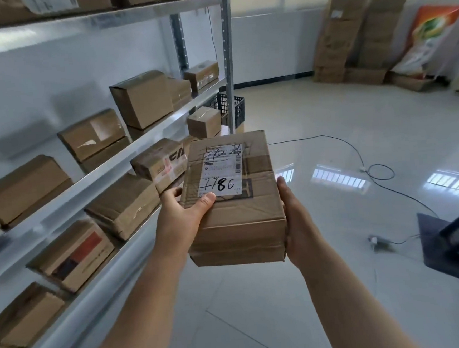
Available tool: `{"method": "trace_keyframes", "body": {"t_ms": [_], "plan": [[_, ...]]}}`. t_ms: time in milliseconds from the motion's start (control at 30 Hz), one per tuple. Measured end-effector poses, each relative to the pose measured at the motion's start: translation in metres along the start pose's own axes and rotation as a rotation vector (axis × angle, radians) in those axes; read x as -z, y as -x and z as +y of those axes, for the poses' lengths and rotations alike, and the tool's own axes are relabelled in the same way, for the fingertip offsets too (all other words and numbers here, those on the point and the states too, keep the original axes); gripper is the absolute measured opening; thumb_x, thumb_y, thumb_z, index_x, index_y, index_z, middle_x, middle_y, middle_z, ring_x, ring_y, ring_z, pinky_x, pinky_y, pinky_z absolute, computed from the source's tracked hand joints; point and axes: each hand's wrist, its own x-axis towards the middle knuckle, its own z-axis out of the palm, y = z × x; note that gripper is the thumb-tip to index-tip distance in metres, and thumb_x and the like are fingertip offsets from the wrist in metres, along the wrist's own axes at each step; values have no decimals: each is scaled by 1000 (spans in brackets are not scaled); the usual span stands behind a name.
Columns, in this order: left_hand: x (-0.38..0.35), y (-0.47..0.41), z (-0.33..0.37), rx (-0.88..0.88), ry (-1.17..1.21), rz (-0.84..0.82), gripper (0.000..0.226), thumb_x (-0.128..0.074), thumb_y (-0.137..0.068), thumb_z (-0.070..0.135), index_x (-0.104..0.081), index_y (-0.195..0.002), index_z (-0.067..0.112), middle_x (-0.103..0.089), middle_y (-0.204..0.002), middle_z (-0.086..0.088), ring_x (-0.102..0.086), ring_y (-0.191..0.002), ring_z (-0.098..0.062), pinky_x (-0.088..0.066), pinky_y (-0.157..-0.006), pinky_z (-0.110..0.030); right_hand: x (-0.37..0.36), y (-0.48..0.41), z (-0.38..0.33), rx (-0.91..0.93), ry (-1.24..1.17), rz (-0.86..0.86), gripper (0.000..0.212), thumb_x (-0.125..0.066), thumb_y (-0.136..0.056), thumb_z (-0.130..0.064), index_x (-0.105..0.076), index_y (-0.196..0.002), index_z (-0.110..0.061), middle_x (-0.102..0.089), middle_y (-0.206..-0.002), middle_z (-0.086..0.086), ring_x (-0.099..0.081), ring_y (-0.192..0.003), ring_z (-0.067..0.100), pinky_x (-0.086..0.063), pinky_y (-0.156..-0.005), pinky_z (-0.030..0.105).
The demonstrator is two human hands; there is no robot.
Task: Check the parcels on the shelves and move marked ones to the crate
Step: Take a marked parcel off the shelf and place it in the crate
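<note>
Seemingly midway: left hand [181,221] and right hand [295,223] both clasp a marked parcel [237,222] beside the shelf rack [228,50]; black crate [238,110] waits beyond it, shelved boxes [141,99] likely unchecked.

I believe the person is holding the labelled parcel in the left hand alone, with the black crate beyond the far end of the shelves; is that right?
Not quite: the head view shows both hands holding the parcel, the left hand, thumb on its label, the right hand on the opposite side. The black crate does stand beyond the shelves.
</note>
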Motion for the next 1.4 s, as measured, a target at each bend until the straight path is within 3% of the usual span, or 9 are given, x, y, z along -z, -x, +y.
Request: {"method": "trace_keyframes", "body": {"t_ms": [100,267,500,700,767,867,1133,1267,1400], "plan": [[-32,-27,10,-10,-15,-47,63,-75,-86,42,-51,-139,20,-62,-112,6,-58,-100,-14,-44,-85,-28,22,-29,-12,7,-16,4,59,-41,-99,-63,-72,-124,-20,-76,-116,13,-74,-105,33,-56,-98,53],[-82,-77,24,-22,-26,-67,62,-71,-89,41,-48,-143,19,-55,-110,11,-52,-101,-13,-41,-86,-28,47,-84,-39,-10,-35,9,58,-37,-101,-61,-69,-126,-20,-78,-111,8,-77,-94,25,-64,-70,35],[-161,-194,50,-20,-32,-102,61,-72,-89,40,-47,-140,18,-57,-111,8,-54,-98,-14,-40,-80,-26,72,-197,-91,-7,17,52,54,-36,-102,-59,-70,-123,-23,-80,-103,3,-78,-86,18,-60,-57,27],[-227,-294,84,10,-41,-144,64,-72,-89,38,-44,-143,17,-56,-111,9,-53,-98,-12,-41,-82,-27,91,-303,-142,4,44,102,54,-52,-93,-66,-68,-127,-26,-77,-115,7,-75,-102,27,-63,-77,41],[-251,-325,97,13,-46,-157,65,-73,-88,39,-45,-142,18,-61,-118,5,-56,-101,-15,-44,-85,-31,101,-339,-155,-20,24,163,74,-70,-75,-74,-63,-133,-27,-74,-121,8,-74,-105,30,-62,-83,48],[-290,-368,113,19,-71,-163,64,-74,-88,39,-46,-141,19,-59,-114,7,-56,-99,-15,-46,-84,-31,121,-389,-179,-45,13,201,87,-75,-62,-75,-59,-134,-29,-73,-122,8,-75,-104,30,-62,-76,45],[-424,-490,145,62,-58,-124,37,-45,-105,34,-49,-139,20,-62,-119,-3,-56,-112,-26,-46,-102,-43,191,-531,-261,-37,43,193,67,-69,-78,-68,-65,-129,-26,-76,-118,7,-74,-104,29,-62,-75,41],[-492,-550,169,118,6,-69,41,-36,-107,40,-47,-143,22,-59,-135,-5,-52,-124,-28,-41,-109,-46,225,-611,-319,-41,117,144,47,-61,-91,-58,-73,-118,-22,-77,-114,9,-73,-106,31,-58,-94,50],[-542,-603,192,161,33,-20,41,-35,-107,40,-49,-140,20,-59,-133,-4,-51,-122,-26,-40,-108,-42,245,-679,-368,-87,149,100,41,-57,-96,-54,-75,-112,-21,-78,-111,9,-74,-105,31,-58,-89,47]]}}
